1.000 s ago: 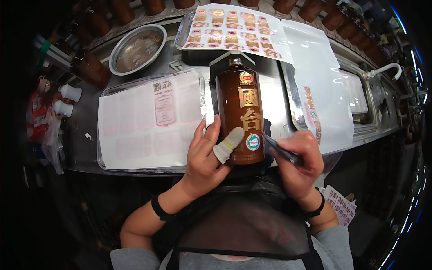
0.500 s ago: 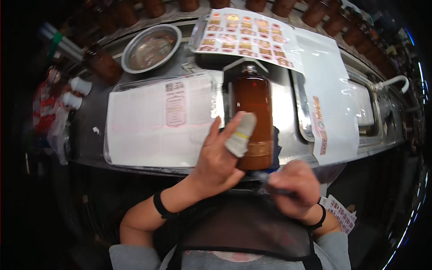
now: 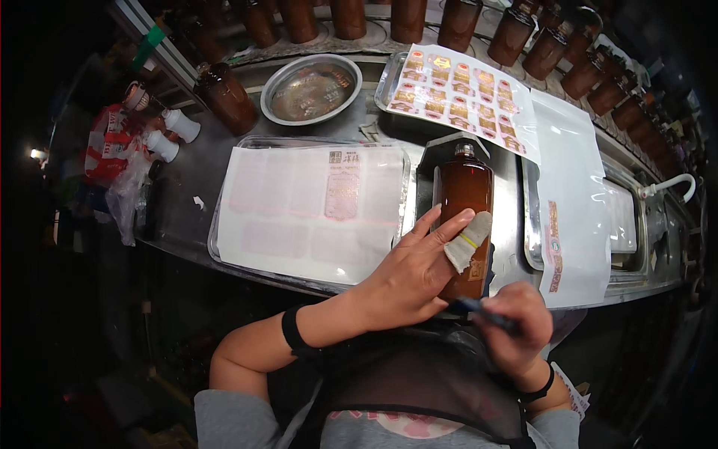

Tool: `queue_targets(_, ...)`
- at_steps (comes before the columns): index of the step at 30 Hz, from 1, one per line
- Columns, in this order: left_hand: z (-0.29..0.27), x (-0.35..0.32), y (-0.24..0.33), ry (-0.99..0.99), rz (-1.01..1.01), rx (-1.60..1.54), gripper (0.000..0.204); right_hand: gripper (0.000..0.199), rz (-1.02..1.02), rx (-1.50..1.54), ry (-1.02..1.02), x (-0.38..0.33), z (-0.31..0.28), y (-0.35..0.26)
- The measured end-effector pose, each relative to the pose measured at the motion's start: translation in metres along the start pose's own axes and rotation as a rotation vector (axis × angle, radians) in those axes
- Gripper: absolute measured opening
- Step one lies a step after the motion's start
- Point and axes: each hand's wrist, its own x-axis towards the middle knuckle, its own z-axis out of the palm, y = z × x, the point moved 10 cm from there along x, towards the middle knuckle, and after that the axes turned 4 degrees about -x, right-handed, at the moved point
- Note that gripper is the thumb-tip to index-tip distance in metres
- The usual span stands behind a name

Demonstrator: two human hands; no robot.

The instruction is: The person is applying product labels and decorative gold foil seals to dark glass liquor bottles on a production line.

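Observation:
A brown glass bottle (image 3: 467, 183) lies on its back on the metal counter, its neck pointing away from me and propped on a small holder. My left hand (image 3: 404, 284) rests on it with the fingers stretched out and apart. Grey cloth (image 3: 465, 247) with a yellow band wraps one finger. Beside that cloth, a small gold-brown label (image 3: 476, 271) shows low on the bottle. Close to the bottle's base, my right hand (image 3: 520, 322) is closed around a dark blue handled tool (image 3: 471, 307). Motion blurs the tool, so its kind does not show.
Left of the bottle, a tray (image 3: 215, 243) holds pale label sheets. Behind are a metal bowl (image 3: 273, 112) of liquid and a sheet of gold-red labels (image 3: 456, 97). White backing paper (image 3: 572, 165) hangs over the right side. Several brown bottles (image 3: 407, 19) line the back.
The whole view has shifted, so the counter and bottle appear further right and lower. My left hand stays on the bottle; the right hand still grips the blurred tool near the base.

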Motion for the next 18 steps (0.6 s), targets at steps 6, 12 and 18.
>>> queue_targets(6, -0.075, -0.020, -0.080, 0.410, -0.411, -0.231, 0.063, 0.024, 0.615, 0.247, 0.367, -0.039, -0.050, 0.080)
queue_targets(12, -0.128, -0.027, -0.184, 0.251, -0.499, 0.608, 0.039, 0.026, 0.672, 0.319, 0.333, -0.040, -0.039, 0.077)
queue_targets(18, -0.131, -0.015, -0.209, 0.235, -0.558, 0.478, 0.039, 0.023, 0.607, 0.252, 0.341, -0.019, -0.051, 0.059)
